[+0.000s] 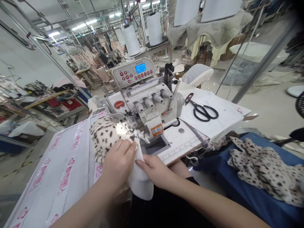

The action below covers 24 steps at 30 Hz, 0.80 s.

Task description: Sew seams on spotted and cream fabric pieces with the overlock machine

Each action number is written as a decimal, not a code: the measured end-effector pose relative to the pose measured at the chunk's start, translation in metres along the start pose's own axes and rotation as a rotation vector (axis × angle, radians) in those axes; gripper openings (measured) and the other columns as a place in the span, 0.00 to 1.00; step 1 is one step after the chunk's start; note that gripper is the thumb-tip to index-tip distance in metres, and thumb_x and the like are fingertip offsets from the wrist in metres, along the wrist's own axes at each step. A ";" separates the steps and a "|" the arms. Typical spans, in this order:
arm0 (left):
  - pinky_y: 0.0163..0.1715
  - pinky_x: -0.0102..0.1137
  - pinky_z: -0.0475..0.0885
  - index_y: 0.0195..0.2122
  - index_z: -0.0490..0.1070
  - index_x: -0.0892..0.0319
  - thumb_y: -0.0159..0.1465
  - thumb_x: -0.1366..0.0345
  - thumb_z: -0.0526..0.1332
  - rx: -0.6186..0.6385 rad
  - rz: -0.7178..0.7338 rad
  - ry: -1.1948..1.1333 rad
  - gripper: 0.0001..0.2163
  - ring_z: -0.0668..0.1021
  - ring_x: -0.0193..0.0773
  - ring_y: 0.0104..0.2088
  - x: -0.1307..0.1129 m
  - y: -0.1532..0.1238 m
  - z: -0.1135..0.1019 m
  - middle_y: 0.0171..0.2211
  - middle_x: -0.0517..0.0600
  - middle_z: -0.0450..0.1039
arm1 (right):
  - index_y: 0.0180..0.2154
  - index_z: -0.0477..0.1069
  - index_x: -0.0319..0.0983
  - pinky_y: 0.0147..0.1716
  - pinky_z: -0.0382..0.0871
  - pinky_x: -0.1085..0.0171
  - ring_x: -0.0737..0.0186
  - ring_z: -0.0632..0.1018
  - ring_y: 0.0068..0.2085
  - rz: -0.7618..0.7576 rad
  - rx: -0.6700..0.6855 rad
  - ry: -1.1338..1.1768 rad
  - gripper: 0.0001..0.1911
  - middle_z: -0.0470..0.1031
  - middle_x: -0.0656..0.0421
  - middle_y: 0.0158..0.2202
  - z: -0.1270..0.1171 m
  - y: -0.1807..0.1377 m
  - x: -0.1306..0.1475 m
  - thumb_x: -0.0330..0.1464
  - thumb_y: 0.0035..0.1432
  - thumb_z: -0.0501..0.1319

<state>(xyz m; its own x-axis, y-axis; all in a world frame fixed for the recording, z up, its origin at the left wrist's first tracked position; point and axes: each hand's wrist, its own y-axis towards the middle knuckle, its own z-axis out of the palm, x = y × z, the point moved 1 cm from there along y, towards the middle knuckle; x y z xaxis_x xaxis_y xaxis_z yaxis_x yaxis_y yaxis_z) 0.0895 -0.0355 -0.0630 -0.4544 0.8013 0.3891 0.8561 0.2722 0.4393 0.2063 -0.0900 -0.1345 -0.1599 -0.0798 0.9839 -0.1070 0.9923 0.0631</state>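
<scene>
A white overlock sewing machine [144, 101] stands at the middle of the table. A piece of spotted fleece fabric [104, 136] with a white underside lies under its presser foot [129, 126]. My left hand [118, 163] is closed on the fabric's edge just in front of the foot. My right hand [154, 171] rests beside it, fingers pressed on the white fold of fabric [141, 183] that hangs off the table's front edge.
Black scissors [203, 110] lie on white paper right of the machine. More spotted fabric [263, 167] is piled on a blue cloth at the right. Thread cones [154, 28] stand behind the machine. A printed plastic sheet [64, 171] covers the table's left part.
</scene>
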 end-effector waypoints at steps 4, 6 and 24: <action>0.28 0.34 0.66 0.36 0.69 0.68 0.61 0.74 0.52 0.034 -0.027 0.033 0.08 0.65 0.40 0.29 0.008 0.009 0.006 0.26 0.52 0.62 | 0.22 0.56 0.38 0.25 0.55 0.68 0.67 0.63 0.25 -0.033 -0.046 -0.037 0.15 0.59 0.63 0.21 -0.004 0.012 0.001 0.36 0.60 0.50; 0.27 0.34 0.65 0.34 0.70 0.67 0.61 0.74 0.51 0.052 -0.047 0.067 0.08 0.65 0.41 0.29 0.011 0.014 0.009 0.25 0.52 0.62 | 0.21 0.54 0.38 0.24 0.54 0.69 0.68 0.62 0.24 -0.033 -0.058 -0.066 0.16 0.58 0.64 0.20 -0.006 0.019 0.002 0.35 0.59 0.51; 0.30 0.31 0.69 0.38 0.66 0.60 0.61 0.71 0.46 0.096 -0.477 -0.258 0.10 0.73 0.38 0.32 0.008 -0.039 -0.043 0.31 0.50 0.69 | 0.36 0.71 0.34 0.38 0.66 0.62 0.58 0.74 0.37 0.221 0.056 0.416 0.11 0.75 0.56 0.35 0.012 0.016 0.013 0.31 0.48 0.63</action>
<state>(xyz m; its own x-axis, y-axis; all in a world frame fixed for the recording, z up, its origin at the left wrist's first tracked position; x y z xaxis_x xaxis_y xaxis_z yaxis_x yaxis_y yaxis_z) 0.0415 -0.0624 -0.0425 -0.7327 0.6786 -0.0516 0.5941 0.6747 0.4380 0.1911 -0.0763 -0.1223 0.2208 0.1888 0.9569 -0.1691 0.9736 -0.1531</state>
